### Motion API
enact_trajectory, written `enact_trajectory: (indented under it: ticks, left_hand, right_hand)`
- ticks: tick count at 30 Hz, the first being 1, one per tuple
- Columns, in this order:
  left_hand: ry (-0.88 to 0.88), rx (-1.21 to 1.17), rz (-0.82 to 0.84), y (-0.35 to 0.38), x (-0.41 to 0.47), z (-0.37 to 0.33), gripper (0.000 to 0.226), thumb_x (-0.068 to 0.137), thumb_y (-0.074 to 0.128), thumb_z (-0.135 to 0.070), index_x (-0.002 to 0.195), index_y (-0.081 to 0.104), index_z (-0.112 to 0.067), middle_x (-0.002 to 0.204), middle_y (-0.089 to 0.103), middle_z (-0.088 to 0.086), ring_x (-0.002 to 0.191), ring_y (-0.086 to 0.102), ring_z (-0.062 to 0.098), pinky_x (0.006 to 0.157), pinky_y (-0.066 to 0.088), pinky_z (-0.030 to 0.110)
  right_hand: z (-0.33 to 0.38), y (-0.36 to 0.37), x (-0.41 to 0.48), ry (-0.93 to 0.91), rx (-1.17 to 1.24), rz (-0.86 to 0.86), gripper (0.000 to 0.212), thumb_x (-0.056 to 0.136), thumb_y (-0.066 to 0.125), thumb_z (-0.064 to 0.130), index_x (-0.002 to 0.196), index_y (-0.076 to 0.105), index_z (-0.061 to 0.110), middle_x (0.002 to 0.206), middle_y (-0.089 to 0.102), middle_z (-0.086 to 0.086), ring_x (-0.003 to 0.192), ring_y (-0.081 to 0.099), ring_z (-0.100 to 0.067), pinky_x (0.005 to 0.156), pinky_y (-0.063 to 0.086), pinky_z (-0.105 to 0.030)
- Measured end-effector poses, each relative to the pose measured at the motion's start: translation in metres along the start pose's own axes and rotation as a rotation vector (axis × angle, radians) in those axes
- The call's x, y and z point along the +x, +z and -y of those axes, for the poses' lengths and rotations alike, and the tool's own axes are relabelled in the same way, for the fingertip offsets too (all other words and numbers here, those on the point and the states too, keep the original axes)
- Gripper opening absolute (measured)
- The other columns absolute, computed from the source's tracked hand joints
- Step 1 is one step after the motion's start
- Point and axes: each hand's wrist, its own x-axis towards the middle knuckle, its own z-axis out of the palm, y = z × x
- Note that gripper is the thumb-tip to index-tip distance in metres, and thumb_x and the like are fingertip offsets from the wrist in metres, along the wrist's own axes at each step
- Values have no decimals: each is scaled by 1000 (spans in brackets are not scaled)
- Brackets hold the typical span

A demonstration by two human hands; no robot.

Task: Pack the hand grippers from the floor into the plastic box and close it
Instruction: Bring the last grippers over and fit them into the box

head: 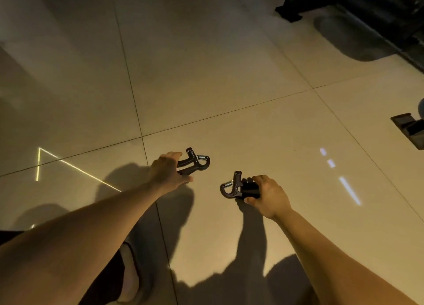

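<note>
Left hand (168, 169) curled round handles of far hand gripper (195, 162), thumb over, fingers under, spring head pointing right. Right hand (268, 194) closed round handles of near hand gripper (236, 186), head pointing left; both long axes roughly left-right, low over the floor (229, 75), contact unclear. No plastic box identifiable in view; can't judge carry direction.

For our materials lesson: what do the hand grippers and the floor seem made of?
Left hand gripper and right hand gripper: probably dark glossy plastic bodies, with bright coiled metal springs. Floor: likely glazed tile, reflecting lights, with grout lines.
</note>
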Motion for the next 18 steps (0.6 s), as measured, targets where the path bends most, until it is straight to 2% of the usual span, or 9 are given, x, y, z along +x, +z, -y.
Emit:
enact_trajectory:
  ticks: [3, 8, 10, 14, 18]
  left_hand:
    - [-37, -55, -3, 13, 21, 18, 104, 65, 81, -65, 148, 41, -18, 140, 52, 4, 126, 49, 26, 108, 42, 49]
    - [1, -66, 35, 41, 39, 32, 81, 69, 81, -60, 136, 51, -27, 134, 59, -1, 127, 49, 25, 110, 34, 43]
    - [0, -6, -1, 57, 39, 31, 72, 72, 79, -58, 132, 55, -25, 127, 60, -1, 121, 49, 26, 103, 38, 42]
    - [-19, 124, -40, 76, 36, 28, 65, 74, 78, -48, 128, 56, -18, 119, 59, 7, 108, 51, 30, 92, 42, 44]
    - [-65, 116, -14, 76, 35, 25, 58, 75, 79, -38, 122, 55, -15, 119, 55, 8, 108, 48, 30, 87, 42, 40]
  right_hand:
    - [-11, 19, 16, -50, -83, -6, 73, 80, 74, 47, 143, 50, 18, 141, 55, -1, 128, 50, -28, 104, 44, -41]
    - [-16, 46, 29, -55, -208, 8, 77, 81, 73, 47, 148, 45, 19, 149, 50, 0, 143, 36, -28, 117, 30, -45]
    - [-15, 54, 31, -32, -265, -19, 72, 81, 74, 45, 144, 50, 19, 143, 54, 0, 140, 40, -29, 116, 31, -47]
    - [-8, 64, 31, 26, -320, -86, 62, 76, 79, 45, 129, 61, 19, 124, 62, -2, 118, 54, -29, 103, 41, -44]
    - [2, 67, 24, 72, -271, -32, 57, 81, 73, 53, 126, 56, 22, 121, 58, 1, 114, 53, -24, 95, 43, -37]
